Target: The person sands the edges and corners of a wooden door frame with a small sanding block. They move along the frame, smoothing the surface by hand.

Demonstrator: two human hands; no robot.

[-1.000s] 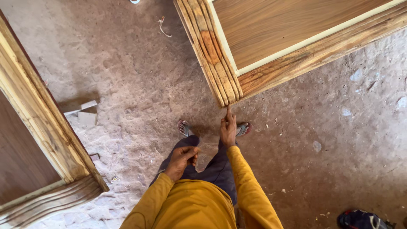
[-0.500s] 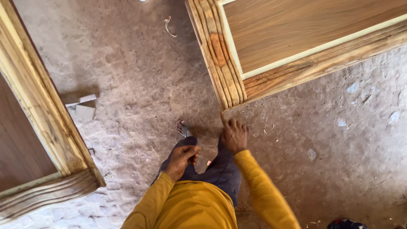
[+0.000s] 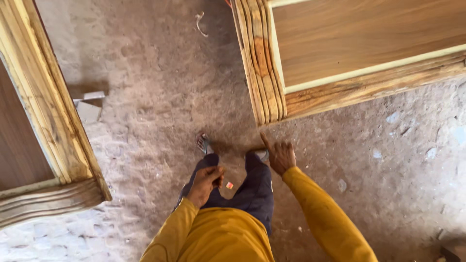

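Note:
A wooden door panel with a ribbed, moulded frame and brown veneer lies at the upper right, its corner pointing toward me. My right hand hovers just below that corner, fingers spread, holding nothing and not touching the wood. My left hand is curled into a fist over my left thigh; nothing shows in it. Both arms wear yellow sleeves. My sandalled feet stand on the dirt floor between the panels.
A second framed wooden panel lies along the left edge. Small grey board offcuts sit beside it. A pale scrap lies at the top, and a tiny orange bit lies between my legs. The floor is rough reddish dirt.
My right index finger was touching the panel's corner; the hand has come off it, moved right and spread its fingers. My left fist has stayed put.

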